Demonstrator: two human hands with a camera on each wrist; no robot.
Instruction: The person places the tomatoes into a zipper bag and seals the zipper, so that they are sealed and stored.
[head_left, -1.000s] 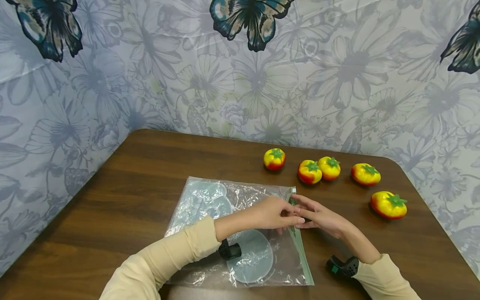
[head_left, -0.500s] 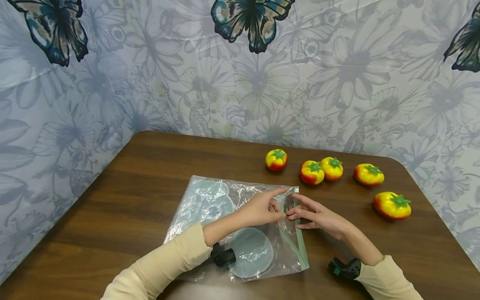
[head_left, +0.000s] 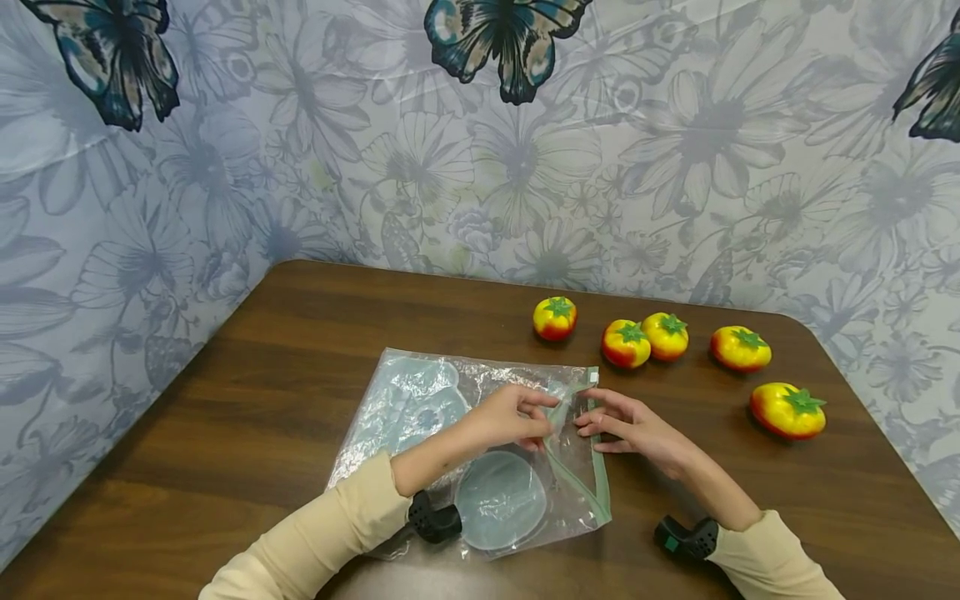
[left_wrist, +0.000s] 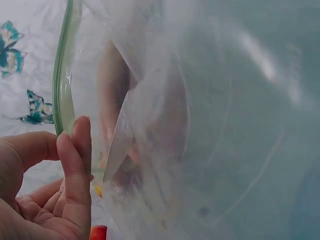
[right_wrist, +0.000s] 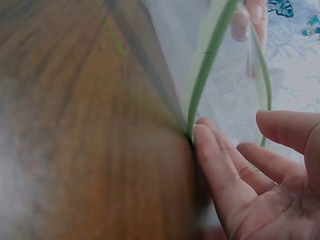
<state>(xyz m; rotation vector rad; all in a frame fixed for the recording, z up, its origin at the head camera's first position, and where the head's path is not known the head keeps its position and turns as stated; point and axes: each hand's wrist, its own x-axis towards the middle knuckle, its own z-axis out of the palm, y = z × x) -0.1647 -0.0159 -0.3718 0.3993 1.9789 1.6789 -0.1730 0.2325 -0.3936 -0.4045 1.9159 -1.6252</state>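
A clear zip bag (head_left: 480,379) with a green seal strip lies flat on the table, its mouth facing right and parted. Pale blue-grey shapes show on it, one of them a round disc (head_left: 501,500). The left hand (head_left: 498,417) pinches the upper lip and draws it up and left; in the left wrist view its thumb and fingertips meet at the green strip (left_wrist: 61,80). At the lower lip is the right hand (head_left: 637,429). Its fingers (right_wrist: 217,165) lie nearly straight against the green edge in the right wrist view, with the thumb apart.
Several yellow and red tomato-like fruits with green tops stand beyond and right of the bag, the nearest fruit (head_left: 787,410) past the right hand. The brown wooden table (head_left: 247,400) ends at a wall covering (head_left: 480,192) with flowers and butterflies.
The left hand has moved left, away from the right hand, pulling the upper lip with it, so the bag's mouth has widened. The right hand has stayed nearly in place.
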